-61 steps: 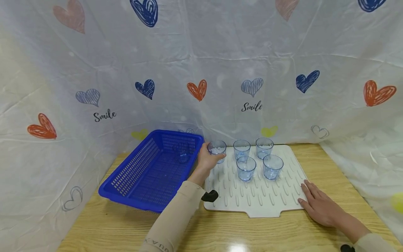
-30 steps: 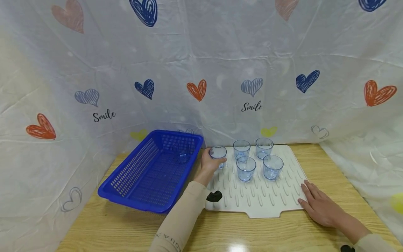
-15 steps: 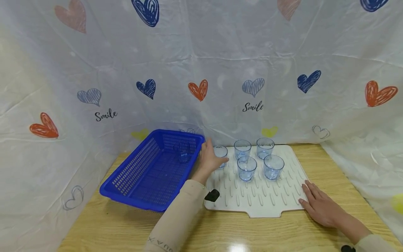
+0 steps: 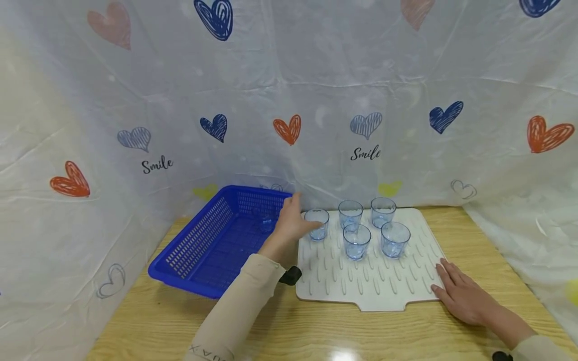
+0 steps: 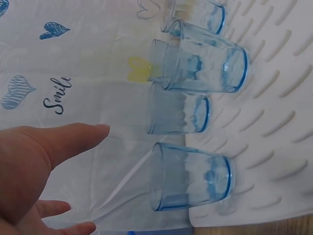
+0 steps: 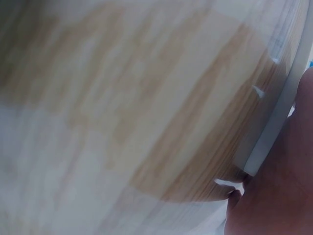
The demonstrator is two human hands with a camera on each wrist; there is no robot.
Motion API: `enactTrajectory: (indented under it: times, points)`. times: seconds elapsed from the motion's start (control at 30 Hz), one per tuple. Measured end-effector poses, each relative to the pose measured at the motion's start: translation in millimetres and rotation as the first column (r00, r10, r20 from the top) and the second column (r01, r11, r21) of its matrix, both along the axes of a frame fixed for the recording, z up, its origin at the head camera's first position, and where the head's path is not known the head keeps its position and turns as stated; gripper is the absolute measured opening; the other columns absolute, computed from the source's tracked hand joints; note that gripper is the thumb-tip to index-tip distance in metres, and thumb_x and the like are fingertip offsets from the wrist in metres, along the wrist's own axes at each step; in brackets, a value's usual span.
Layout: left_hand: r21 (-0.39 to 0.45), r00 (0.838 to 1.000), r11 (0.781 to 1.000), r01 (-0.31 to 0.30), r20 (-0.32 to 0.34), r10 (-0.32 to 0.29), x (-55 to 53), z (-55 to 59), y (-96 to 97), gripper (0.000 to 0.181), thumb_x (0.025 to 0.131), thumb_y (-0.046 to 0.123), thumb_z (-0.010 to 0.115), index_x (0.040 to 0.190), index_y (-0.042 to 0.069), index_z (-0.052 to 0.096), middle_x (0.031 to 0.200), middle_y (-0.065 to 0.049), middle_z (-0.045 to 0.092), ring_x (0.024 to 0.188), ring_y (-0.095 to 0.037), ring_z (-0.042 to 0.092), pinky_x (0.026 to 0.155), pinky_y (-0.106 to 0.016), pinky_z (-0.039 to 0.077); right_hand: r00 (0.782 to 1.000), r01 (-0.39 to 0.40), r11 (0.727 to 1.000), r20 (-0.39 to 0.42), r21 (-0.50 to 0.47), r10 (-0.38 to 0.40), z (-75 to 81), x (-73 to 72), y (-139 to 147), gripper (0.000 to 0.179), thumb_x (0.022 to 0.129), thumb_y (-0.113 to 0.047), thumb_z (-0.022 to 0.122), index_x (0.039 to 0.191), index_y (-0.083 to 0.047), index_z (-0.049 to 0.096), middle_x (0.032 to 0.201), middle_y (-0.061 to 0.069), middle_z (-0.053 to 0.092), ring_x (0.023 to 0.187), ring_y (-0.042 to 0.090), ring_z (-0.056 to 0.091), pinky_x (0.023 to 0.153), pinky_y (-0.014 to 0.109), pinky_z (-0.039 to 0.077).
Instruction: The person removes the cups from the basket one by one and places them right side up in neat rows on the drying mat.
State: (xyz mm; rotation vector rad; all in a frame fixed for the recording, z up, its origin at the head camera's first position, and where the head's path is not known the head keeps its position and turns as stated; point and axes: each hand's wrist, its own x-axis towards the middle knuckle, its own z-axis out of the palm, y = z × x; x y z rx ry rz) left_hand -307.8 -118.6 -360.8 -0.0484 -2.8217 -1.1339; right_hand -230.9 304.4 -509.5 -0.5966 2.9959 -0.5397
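My left hand (image 4: 289,223), thumb and fingers spread, hovers between the blue basket (image 4: 217,260) and the leftmost clear blue glass (image 4: 317,228). The left wrist view shows a gap between the hand and that glass (image 5: 193,177), which stands upright on the white ridged drying mat (image 4: 334,286). Several more glasses (image 4: 356,243) stand upright to its right in two rows. Inside the basket, near its far right corner, lies another glass (image 4: 266,223), partly hidden by the basket's colour and dim light. My right hand (image 4: 465,298) rests flat, fingertips on the mat's right edge.
Basket and mat stand side by side on a wooden table (image 4: 307,331). A white curtain (image 4: 316,100) printed with hearts hangs close behind them. The basket's raised right wall lies beneath my left forearm.
My left hand, earlier around the leftmost glass, has slid it slightly toward me, let go and moved left to the basket's edge. The right hand stays in place.
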Motion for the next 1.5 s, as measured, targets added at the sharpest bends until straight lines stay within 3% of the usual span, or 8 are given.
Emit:
enactTrajectory:
  times: [0.1, 0.23, 0.57, 0.97, 1.1, 1.17, 1.23, 1.5]
  points:
    - [0.005, 1.000, 1.000, 0.022, 0.021, -0.022, 1.8, 5.9, -7.1, 0.102, 0.084, 0.029, 0.087, 0.162, 0.009, 0.024, 0.161, -0.020, 0.029, 0.146, -0.040, 0.036, 0.112, -0.056, 0.041, 1.000, 0.006, 1.000, 0.010, -0.002, -0.006, 1.2, 0.7, -1, 0.074, 0.110, -0.042, 0.042, 0.152, 0.017, 0.029, 0.160, 0.038, 0.020, 0.149, 0.055, 0.015, 0.127, 0.046, -0.004]
    - [-0.009, 0.998, 0.998, 0.055, 0.041, -0.054, 4.0, 11.9, -17.6, 0.100, 0.085, 0.029, 0.086, 0.162, 0.009, 0.025, 0.161, -0.021, 0.029, 0.145, -0.040, 0.036, 0.111, -0.056, 0.041, 1.000, 0.016, 1.000, 0.001, 0.023, -0.016, 6.4, 3.4, -4, 0.072, 0.109, -0.039, 0.047, 0.150, 0.018, 0.032, 0.159, 0.038, 0.023, 0.145, 0.058, 0.023, 0.113, 0.067, 0.025]
    - [-0.074, 0.990, 0.988, 0.133, 0.056, -0.129, 7.0, 27.0, -43.9, 0.096, 0.088, 0.030, 0.083, 0.161, 0.005, 0.025, 0.163, -0.024, 0.026, 0.148, -0.042, 0.031, 0.114, -0.058, 0.037, 0.999, 0.017, 1.000, -0.038, 0.008, -0.017, 0.8, 4.1, -1, 0.070, 0.109, -0.038, 0.047, 0.149, 0.018, 0.034, 0.157, 0.038, 0.027, 0.143, 0.058, 0.025, 0.118, 0.065, 0.020]
    - [-0.132, 0.994, 0.985, 0.109, -0.007, -0.111, -0.9, 40.4, -81.5, 0.089, 0.092, 0.028, 0.079, 0.160, 0.004, 0.027, 0.160, -0.023, 0.033, 0.146, -0.042, 0.033, 0.113, -0.061, 0.038, 0.999, 0.017, 1.000, -0.047, -0.003, -0.017, -1.3, 4.2, 0, 0.069, 0.109, -0.037, 0.047, 0.149, 0.018, 0.034, 0.157, 0.038, 0.028, 0.143, 0.058, 0.024, 0.119, 0.065, 0.018]
    - [-0.145, 0.994, 0.984, 0.106, -0.025, -0.111, -10.4, 38.3, -97.6, 0.088, 0.093, 0.027, 0.077, 0.160, 0.003, 0.026, 0.159, -0.024, 0.034, 0.146, -0.043, 0.034, 0.112, -0.062, 0.038, 0.997, 0.008, 1.000, -0.081, 0.015, -0.007, -2.6, 3.4, 0, 0.069, 0.109, -0.038, 0.046, 0.149, 0.018, 0.034, 0.156, 0.038, 0.028, 0.143, 0.058, 0.025, 0.116, 0.066, 0.022]
    - [-0.153, 0.994, 0.983, 0.101, -0.029, -0.106, -16.4, 34.6, -106.3, 0.088, 0.093, 0.026, 0.077, 0.160, 0.002, 0.025, 0.159, -0.025, 0.033, 0.146, -0.044, 0.033, 0.112, -0.062, 0.037, 0.998, 0.007, 1.000, -0.066, -0.010, -0.008, -5.0, 1.8, 1, 0.069, 0.110, -0.038, 0.045, 0.150, 0.017, 0.033, 0.157, 0.038, 0.027, 0.145, 0.057, 0.022, 0.126, 0.053, 0.007]
    - [-0.141, 0.995, 0.986, 0.092, -0.019, -0.096, -22.3, 29.6, -114.7, 0.088, 0.093, 0.026, 0.077, 0.160, 0.003, 0.025, 0.159, -0.025, 0.033, 0.145, -0.044, 0.033, 0.112, -0.062, 0.037, 0.995, -0.002, 1.000, -0.100, 0.000, 0.002, -6.3, 1.7, 2, 0.068, 0.109, -0.037, 0.046, 0.149, 0.017, 0.035, 0.156, 0.038, 0.030, 0.144, 0.057, 0.026, 0.124, 0.055, 0.014]
    - [-0.049, 0.999, 0.998, 0.041, 0.029, -0.040, -40.6, 8.0, -136.7, 0.095, 0.091, 0.029, 0.080, 0.161, 0.002, 0.021, 0.161, -0.028, 0.028, 0.147, -0.046, 0.030, 0.114, -0.063, 0.035, 0.997, -0.012, 1.000, -0.082, -0.010, 0.011, -11.7, -2.6, 4, 0.071, 0.110, -0.042, 0.042, 0.152, 0.015, 0.032, 0.159, 0.036, 0.027, 0.148, 0.054, 0.019, 0.126, 0.036, -0.008]
